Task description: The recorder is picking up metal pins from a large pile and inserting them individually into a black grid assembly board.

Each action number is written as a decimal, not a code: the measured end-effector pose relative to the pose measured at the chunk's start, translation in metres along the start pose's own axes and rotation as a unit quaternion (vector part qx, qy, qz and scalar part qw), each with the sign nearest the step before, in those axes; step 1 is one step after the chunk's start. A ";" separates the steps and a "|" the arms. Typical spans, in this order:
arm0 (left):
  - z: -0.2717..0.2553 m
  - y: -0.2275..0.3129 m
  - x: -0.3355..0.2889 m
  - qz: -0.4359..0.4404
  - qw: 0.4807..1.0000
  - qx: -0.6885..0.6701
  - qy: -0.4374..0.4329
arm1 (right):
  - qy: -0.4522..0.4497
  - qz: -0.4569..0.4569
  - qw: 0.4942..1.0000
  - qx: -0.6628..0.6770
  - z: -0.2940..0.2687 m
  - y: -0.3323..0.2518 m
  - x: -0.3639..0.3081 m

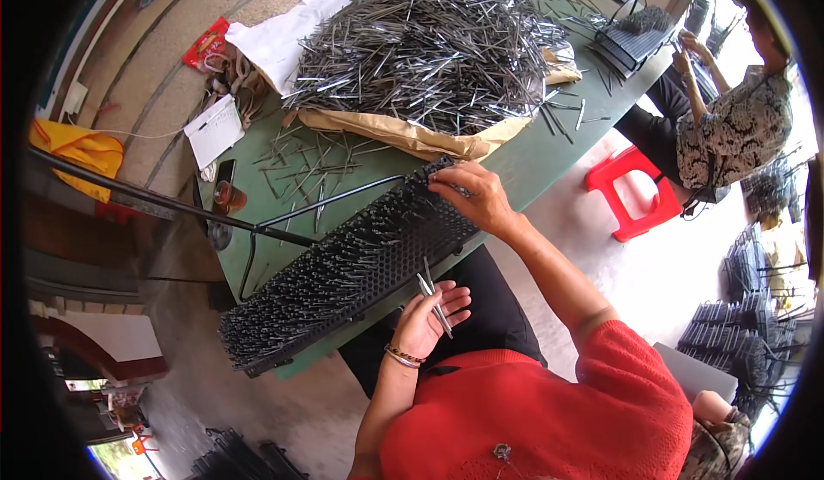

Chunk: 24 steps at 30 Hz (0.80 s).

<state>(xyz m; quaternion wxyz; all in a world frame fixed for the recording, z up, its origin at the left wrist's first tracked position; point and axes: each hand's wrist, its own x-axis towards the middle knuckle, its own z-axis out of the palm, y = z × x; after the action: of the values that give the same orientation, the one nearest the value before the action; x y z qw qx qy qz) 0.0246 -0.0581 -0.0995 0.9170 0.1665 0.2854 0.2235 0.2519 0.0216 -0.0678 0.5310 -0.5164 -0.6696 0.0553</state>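
Observation:
A long black perforated rack (369,265) lies slantwise along the near table edge, its holes thickly filled with upright thin metal rods. Bare holes show on the side facing me, toward the right end. My left hand (421,321) is palm up below the rack, with a few loose silvery metal rods (436,304) held between thumb and fingers. At the rack's far right end, my right hand (476,195) has its thumb and fingers drawn together over the holes. What sits between those fingertips is too small to make out.
A big heap of metal rods (421,51) covers brown and white paper (421,137) on the green table (549,158). A glass of brown drink (230,195) stands left. Right are a red stool (631,193), a seated co-worker (734,120) at another rack (631,42), and stacked black racks (730,334).

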 end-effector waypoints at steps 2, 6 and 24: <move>0.000 0.000 0.001 -0.001 1.000 0.002 -0.004 | 0.004 0.003 1.000 0.000 0.002 0.001 -0.001; -0.002 0.000 0.000 0.000 1.000 0.000 0.000 | 0.019 0.024 0.999 0.014 0.006 0.002 -0.002; -0.001 0.000 -0.003 0.018 1.000 0.025 0.004 | -0.081 -0.102 0.990 -0.057 0.009 0.001 -0.005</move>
<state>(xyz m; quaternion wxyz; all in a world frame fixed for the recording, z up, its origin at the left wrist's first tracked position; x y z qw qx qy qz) 0.0215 -0.0599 -0.0994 0.9071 0.1934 0.2920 0.2334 0.2453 0.0230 -0.0754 0.4471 -0.4691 -0.7616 0.0043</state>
